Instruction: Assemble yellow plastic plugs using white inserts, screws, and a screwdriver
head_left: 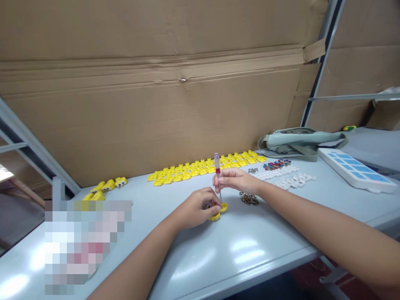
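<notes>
Slippage threatens: right hand [233, 180] pinches the upright screwdriver [218, 175]; left hand [196, 207] clamps the yellow part [218, 211] below; tilt could skid the tip.

You have two hands at work: your left hand [196, 207] and your right hand [235, 180]. There is one screwdriver [218, 175], clear-handled with a red band, and one yellow plastic part [218, 211] under its tip. On the bench [243, 250] you have two long rows of yellow parts [206, 166], too many and too close-packed to count exactly. A separate cluster of about four yellow parts [106, 188] lies to your left. You also have one small pile of dark screws [249, 199], one heap of red and blue bits [276, 165], white plastic pieces [289, 177] in roughly two groups, one white tray with blue panels [356, 168], and one grey-green bag [296, 141].
</notes>
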Demonstrator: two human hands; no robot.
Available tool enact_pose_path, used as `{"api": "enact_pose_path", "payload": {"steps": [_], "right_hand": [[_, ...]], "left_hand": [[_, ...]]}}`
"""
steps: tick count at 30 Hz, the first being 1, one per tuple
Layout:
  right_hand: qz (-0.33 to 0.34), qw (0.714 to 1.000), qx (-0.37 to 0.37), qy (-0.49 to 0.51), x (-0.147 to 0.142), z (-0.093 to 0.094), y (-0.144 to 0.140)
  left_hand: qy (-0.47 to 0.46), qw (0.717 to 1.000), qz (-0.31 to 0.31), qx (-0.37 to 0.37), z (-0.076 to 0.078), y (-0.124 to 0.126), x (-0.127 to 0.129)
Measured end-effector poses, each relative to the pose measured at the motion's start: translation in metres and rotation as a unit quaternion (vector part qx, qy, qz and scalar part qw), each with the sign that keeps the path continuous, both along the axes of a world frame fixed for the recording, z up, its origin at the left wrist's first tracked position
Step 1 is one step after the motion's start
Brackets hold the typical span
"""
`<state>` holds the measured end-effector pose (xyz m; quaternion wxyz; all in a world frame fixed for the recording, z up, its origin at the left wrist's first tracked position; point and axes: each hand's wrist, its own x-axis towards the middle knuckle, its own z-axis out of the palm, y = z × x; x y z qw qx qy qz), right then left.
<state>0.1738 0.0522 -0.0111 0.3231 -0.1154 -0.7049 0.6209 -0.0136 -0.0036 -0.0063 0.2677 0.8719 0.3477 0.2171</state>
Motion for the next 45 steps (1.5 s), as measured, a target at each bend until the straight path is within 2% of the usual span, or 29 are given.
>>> {"api": "enact_pose_path", "payload": {"steps": [2, 4, 8, 11, 13, 16, 19, 22, 24, 29, 33, 35, 38, 42, 45], "right_hand": [[-0.022, 0.999, -0.019, 0.036, 0.000, -0.002, 0.003], [-0.052, 0.998, -0.009, 0.042, 0.001, -0.002, 0.005], [-0.132, 0.985, 0.103, -0.033, 0.000, 0.002, -0.002], [-0.202, 0.951, 0.209, -0.105, -0.006, 0.003, -0.014], [-0.248, 0.927, 0.254, -0.120, -0.013, 0.002, -0.021], [-0.299, 0.905, 0.281, -0.111, -0.022, -0.004, -0.024], [-0.322, 0.896, 0.285, -0.110, -0.024, -0.007, -0.023], [-0.333, 0.893, 0.279, -0.114, -0.022, -0.004, -0.023], [-0.335, 0.891, 0.283, -0.117, -0.021, -0.001, -0.023], [-0.315, 0.892, 0.293, -0.136, -0.017, 0.004, -0.021], [-0.315, 0.882, 0.308, -0.165, -0.009, 0.010, -0.013], [-0.306, 0.877, 0.324, -0.178, -0.005, 0.012, -0.011], [-0.277, 0.865, 0.379, -0.177, -0.004, 0.011, -0.010], [-0.266, 0.826, 0.470, -0.165, -0.005, 0.006, -0.008], [-0.297, 0.796, 0.482, -0.213, 0.005, 0.010, 0.000]], "left_hand": [[-0.012, 1.000, 0.022, -0.007, 0.001, 0.000, 0.001], [-0.029, 0.997, 0.062, -0.020, 0.002, 0.001, 0.001], [-0.118, 0.979, 0.153, -0.069, 0.003, 0.005, 0.002], [-0.230, 0.943, 0.200, -0.130, 0.001, 0.007, 0.004], [-0.298, 0.913, 0.218, -0.175, -0.001, 0.007, 0.006], [-0.360, 0.876, 0.223, -0.230, -0.003, 0.006, 0.009], [-0.375, 0.863, 0.223, -0.255, -0.005, 0.005, 0.011], [-0.377, 0.866, 0.212, -0.250, -0.006, 0.007, 0.011], [-0.368, 0.877, 0.207, -0.227, -0.006, 0.008, 0.011], [-0.260, 0.937, 0.219, -0.077, -0.003, 0.007, 0.008], [-0.171, 0.957, 0.235, 0.001, -0.004, 0.005, 0.009], [-0.156, 0.958, 0.240, 0.000, -0.006, 0.004, 0.010], [-0.175, 0.955, 0.235, -0.051, -0.008, 0.004, 0.013], [-0.230, 0.941, 0.218, -0.118, -0.005, 0.005, 0.014], [-0.259, 0.934, 0.210, -0.128, -0.003, 0.006, 0.013]]}}
